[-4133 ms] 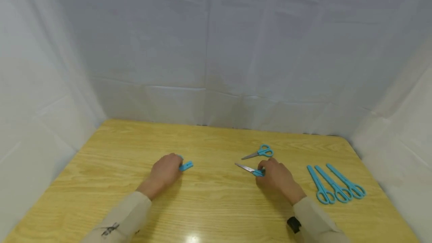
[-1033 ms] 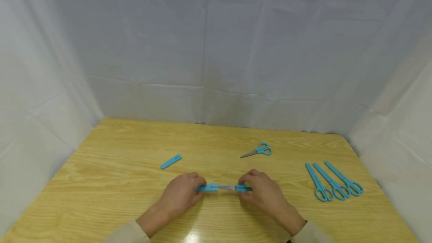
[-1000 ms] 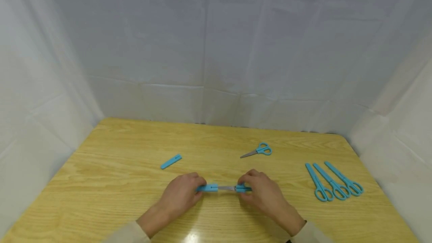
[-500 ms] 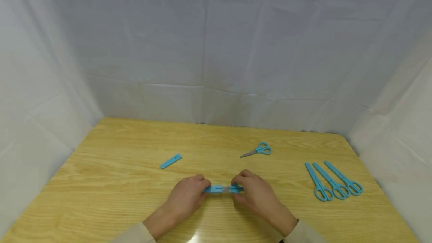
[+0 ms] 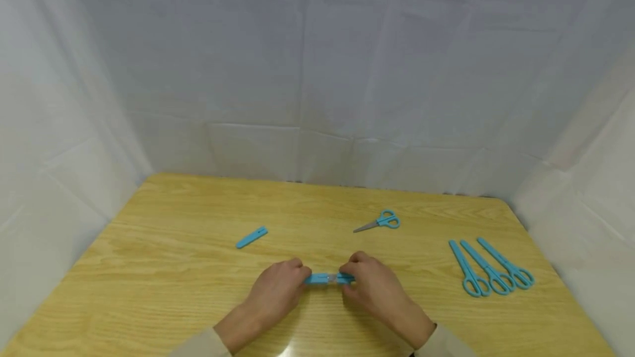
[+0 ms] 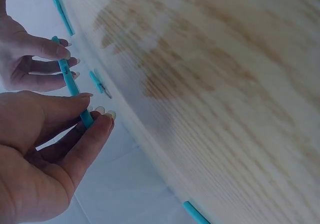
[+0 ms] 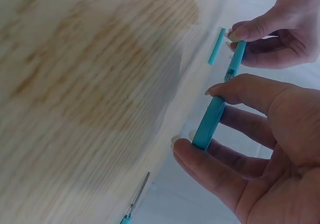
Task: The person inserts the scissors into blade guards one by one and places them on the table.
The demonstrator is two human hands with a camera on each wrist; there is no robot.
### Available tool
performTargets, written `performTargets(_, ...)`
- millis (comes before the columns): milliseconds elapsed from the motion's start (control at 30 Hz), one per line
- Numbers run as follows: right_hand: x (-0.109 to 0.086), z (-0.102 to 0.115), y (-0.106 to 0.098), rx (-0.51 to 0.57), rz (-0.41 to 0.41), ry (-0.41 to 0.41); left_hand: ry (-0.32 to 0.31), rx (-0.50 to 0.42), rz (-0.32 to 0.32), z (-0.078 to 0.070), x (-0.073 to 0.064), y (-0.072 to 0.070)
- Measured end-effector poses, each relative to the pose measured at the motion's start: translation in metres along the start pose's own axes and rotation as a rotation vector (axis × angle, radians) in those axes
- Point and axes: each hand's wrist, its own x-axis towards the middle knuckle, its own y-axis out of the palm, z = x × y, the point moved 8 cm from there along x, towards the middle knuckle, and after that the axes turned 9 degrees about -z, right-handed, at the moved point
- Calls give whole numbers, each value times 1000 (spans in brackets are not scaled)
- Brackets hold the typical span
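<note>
My left hand (image 5: 279,290) pinches a light-blue blade cover (image 5: 317,279) between thumb and fingers. Facing it, my right hand (image 5: 378,292) grips the blue handles of a pair of scissors (image 5: 344,278). Most of the blades sit inside the cover; only a short bit of metal shows between cover and handles. In the right wrist view the handle loops (image 7: 209,123) lie between thumb and fingers, partly hidden by them. The left wrist view shows the cover (image 6: 70,82) in line with the scissors, held above the table.
A second blue cover (image 5: 251,237) lies on the wooden table (image 5: 198,208) at left. Bare-bladed scissors (image 5: 388,219) lie behind the right hand. Three covered scissors (image 5: 491,269) are lined up at the right. White sheeting (image 5: 297,70) hangs behind the table and at both sides.
My hands have come together from apart, bringing the cover from the left over the scissors' blades. In the last half second the gap between cover and handles has narrowed slightly.
</note>
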Motion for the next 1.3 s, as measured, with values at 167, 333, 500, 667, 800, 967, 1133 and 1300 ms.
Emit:
performTargets(167, 0, 2, -2, -5, -4, -9, 19, 19, 2, -3, 1, 0)
performTargets(333, 0, 3, -1, -9, -1, -20, 31, 30, -1, -4, 1, 1)
performTargets(500, 0, 4, 0, -22, 2, -28, 44, 55, 4, -6, 1, 2)
performTargets(667, -1, 5, 2, -32, 13, -23, 52, 69, 10, -9, 1, 2)
performTargets(800, -1, 7, 2, -26, 28, -14, 55, 69, 15, -11, 1, 2)
performTargets(967, -2, 9, 1, -10, 40, 3, 64, 69, 8, -14, 0, 2)
performTargets(1133, -2, 13, 0, 1, 30, 12, 74, 90, 8, -19, 2, 2)
performTargets(1300, -4, 13, 1, 13, 39, 22, 46, 81, 48, -19, 3, 6)
